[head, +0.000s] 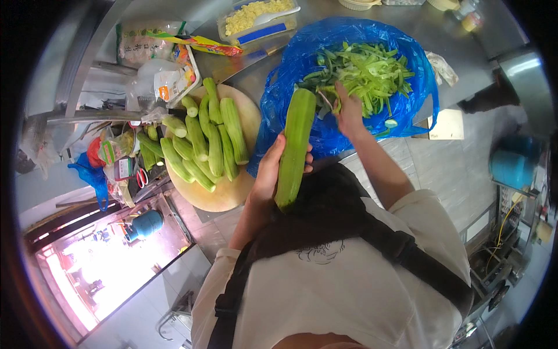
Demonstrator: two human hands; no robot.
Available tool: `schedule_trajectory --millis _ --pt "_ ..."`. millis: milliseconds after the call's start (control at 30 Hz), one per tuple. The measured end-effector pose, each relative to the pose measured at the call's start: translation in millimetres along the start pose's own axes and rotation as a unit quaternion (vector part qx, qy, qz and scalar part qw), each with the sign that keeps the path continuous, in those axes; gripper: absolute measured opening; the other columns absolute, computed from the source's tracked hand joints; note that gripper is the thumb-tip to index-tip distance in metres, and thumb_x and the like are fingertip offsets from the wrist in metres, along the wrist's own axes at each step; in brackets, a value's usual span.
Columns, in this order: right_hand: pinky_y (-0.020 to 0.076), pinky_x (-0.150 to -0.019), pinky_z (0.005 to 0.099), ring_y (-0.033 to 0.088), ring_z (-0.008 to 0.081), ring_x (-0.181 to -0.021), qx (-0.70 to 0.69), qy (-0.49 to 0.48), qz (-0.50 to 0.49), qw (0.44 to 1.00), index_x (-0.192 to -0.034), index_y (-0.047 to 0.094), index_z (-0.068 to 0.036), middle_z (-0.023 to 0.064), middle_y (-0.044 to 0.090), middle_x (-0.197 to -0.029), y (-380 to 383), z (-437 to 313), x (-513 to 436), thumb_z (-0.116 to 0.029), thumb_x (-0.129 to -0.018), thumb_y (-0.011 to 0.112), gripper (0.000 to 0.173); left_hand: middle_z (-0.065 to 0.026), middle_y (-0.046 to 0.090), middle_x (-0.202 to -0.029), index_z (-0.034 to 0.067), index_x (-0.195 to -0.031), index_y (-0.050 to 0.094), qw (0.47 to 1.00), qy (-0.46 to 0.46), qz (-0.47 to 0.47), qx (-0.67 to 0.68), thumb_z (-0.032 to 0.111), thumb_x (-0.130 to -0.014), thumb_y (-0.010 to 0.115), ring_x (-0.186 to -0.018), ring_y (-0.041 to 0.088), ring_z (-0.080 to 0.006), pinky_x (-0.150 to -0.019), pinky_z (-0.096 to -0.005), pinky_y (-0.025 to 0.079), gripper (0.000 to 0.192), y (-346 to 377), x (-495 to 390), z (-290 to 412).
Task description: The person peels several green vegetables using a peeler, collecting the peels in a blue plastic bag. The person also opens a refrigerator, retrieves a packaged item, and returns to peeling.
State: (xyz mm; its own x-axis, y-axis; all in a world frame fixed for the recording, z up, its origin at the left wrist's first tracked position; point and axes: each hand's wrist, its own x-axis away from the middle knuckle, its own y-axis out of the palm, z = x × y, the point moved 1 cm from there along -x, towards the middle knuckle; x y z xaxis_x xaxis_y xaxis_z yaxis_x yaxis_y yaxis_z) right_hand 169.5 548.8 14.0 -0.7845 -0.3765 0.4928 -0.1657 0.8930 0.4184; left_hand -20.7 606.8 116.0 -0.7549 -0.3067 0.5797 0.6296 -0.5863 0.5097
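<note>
My left hand (270,168) is wrapped around a long green gourd (296,144), which looks largely peeled and stands tilted in front of my apron. Beside its upper end, my right hand (350,111) grips a small peeler (323,99), partly covered by the fingers. Both the hand and the tool are over an open blue plastic bag (301,56). Inside that bag lies a heap of pale and dark green peelings (375,72). To the left, several peeled gourds (213,144) lie piled on a round wooden chopping board (202,198).
A plastic tub (260,34) of yellow crumbly food holds a white spoon (279,15). Packaged goods (150,48) and a white tray (192,72) crowd the back left. Red-handled scissors (141,178) lie left of the board. A blue gas cylinder (146,224) stands by the doorway.
</note>
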Motion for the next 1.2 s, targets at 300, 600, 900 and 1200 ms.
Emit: schedule_trajectory --millis 300,600,900,1200 --pt "0.0374 -0.048 0.0242 0.048 0.0085 -0.056 0.065 -0.035 -0.043 0.996 -0.079 0.059 -0.004 0.0006 0.056 -0.07 3.5 -1.7 -4.8 -0.025 -0.082 0.063 0.022 -0.0097 0.052 -0.094 0.008 -0.115 0.045 0.994 -0.025 -0.087 0.06 0.046 -0.094 0.032 -0.071 0.051 -0.0183 -0.059 -0.0278 0.044 0.046 -14.8 -9.1 -9.1" --pt "0.0397 -0.046 0.0232 0.05 0.0075 -0.053 0.139 -0.105 -0.062 0.983 -0.073 0.056 -0.003 0.0015 0.057 -0.069 13.1 -13.4 -8.6 -0.025 -0.082 0.065 0.026 -0.0063 0.051 -0.089 0.007 -0.107 0.049 0.997 -0.06 -0.032 0.038 0.051 -0.09 0.037 -0.071 0.049 -0.0171 -0.058 -0.0255 0.042 0.049 -2.8 -4.3 0.1" --pt "0.0432 -0.056 0.0237 0.054 0.0097 -0.063 0.137 -0.069 -0.098 0.983 -0.087 0.06 -0.001 0.0025 0.06 -0.08 10.7 -11.2 9.9 -0.023 -0.082 0.065 0.023 -0.0039 0.051 -0.086 0.017 -0.139 0.024 0.997 -0.02 0.009 -0.076 0.037 -0.091 0.047 -0.068 0.053 -0.0141 -0.055 -0.0269 0.046 0.057 -1.4 -7.3 -0.4" --pt "0.0401 -0.05 0.0239 0.054 0.0109 -0.061 0.13 -0.028 -0.081 0.988 -0.094 0.057 -0.001 0.0042 0.06 -0.082 3.4 -4.8 -4.3 -0.028 -0.08 0.066 0.032 -0.0074 0.054 -0.091 0.014 -0.138 0.025 0.99 0.019 -0.043 -0.132 0.032 -0.094 0.041 -0.07 0.054 -0.0161 -0.058 -0.0287 0.048 0.05 -10.6 -10.0 -7.5"
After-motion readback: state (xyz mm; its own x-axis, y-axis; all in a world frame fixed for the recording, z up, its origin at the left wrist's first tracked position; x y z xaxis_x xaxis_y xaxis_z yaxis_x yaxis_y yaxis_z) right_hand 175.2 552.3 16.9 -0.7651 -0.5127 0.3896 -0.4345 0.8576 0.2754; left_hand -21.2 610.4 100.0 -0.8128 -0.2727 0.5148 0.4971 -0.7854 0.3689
